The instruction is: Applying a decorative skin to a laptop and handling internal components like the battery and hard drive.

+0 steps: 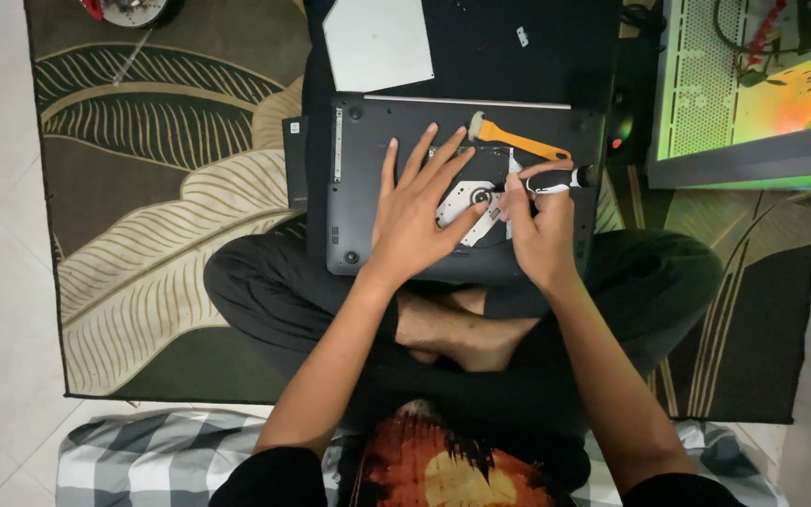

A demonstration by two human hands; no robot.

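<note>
A dark grey laptop [359,178] lies upside down across my crossed legs. A silver optical drive [460,199] sits on its underside. My left hand [417,208] lies flat on the laptop with fingers spread, its thumb touching the drive. My right hand [539,225] grips a small black-and-white screwdriver [556,180], its tip pointing left at the drive's centre. An orange-handled brush [516,139] rests on the laptop just beyond my right hand.
A leaf-patterned rug [161,216] covers the tiled floor. A grey flat panel [377,42] and a small screw [522,37] lie on a black mat beyond the laptop. An open computer case with glowing lights [753,84] stands at right. A checked cushion [143,460] lies beneath me.
</note>
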